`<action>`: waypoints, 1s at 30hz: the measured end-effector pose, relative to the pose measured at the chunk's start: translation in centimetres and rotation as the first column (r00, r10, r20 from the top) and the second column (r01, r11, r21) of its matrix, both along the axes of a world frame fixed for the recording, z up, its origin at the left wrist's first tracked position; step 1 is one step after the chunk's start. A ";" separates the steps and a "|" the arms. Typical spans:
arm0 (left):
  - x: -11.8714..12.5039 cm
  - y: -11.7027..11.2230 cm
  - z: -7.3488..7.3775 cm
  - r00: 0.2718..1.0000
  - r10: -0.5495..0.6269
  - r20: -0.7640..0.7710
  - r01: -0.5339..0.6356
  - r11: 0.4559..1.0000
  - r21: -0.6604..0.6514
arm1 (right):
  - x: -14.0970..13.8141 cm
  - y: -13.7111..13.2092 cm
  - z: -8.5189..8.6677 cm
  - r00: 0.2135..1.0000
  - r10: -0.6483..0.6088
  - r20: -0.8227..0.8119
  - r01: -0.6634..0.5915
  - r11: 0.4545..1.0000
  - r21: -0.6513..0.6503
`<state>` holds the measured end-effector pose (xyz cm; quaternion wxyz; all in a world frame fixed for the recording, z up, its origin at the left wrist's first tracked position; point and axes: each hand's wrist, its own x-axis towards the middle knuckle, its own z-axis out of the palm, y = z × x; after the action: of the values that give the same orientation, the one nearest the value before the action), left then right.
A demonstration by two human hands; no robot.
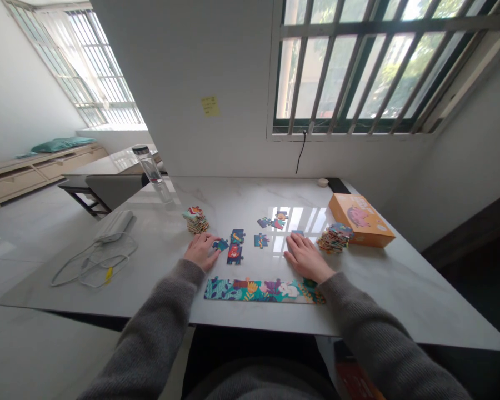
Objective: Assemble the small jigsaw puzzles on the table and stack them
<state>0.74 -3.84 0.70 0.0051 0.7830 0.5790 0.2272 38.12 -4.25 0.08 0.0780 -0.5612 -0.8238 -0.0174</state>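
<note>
My left hand (202, 251) rests on the table with its thumb and fingers around the edge of a dark blue puzzle piece (221, 244). Just right of that piece, two joined puzzle pieces (235, 254) lie one above the other, the lower one showing a red figure. My right hand (306, 256) lies low on the tabletop, thumb apart, its fingertips over a puzzle piece (298, 233) that is mostly covered. Between the hands is a single puzzle piece (260, 240). Nearer me runs a joined puzzle strip (266, 290) with a white rabbit, its right end partly behind my right sleeve.
Stacks of puzzle pieces stand left (197, 220) and right (334, 239). Several loose pieces (278, 223) lie farther back. An orange box (360, 219) sits behind the right stack. A glass bottle (148, 165) and a white device with cables (114, 228) are at left.
</note>
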 end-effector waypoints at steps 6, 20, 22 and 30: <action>-0.6 0.1 -1.4 0.997 0.069 0.040 -0.067 0.996 -0.051 | 0.1 0.1 0.1 1.000 0.018 0.015 -0.019 1.000 0.015; -0.2 0.2 -1.6 0.946 -0.123 0.302 0.094 0.990 0.108 | -3.8 -2.5 4.9 0.955 0.291 -0.053 -0.287 0.955 0.073; -0.1 0.0 -1.4 0.920 -0.128 0.370 0.095 0.990 0.107 | -4.9 -2.5 5.5 0.940 0.332 -0.081 -0.324 0.941 0.094; 0.0 0.0 -1.0 0.719 -0.078 0.690 0.112 0.994 -0.004 | -7.4 -1.4 4.5 0.857 0.409 -0.314 -0.396 0.912 0.107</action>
<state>0.73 -3.85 -0.35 0.2488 0.6711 0.4998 0.4878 30.75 -5.68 4.55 0.2274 -0.3698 -0.8975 0.0772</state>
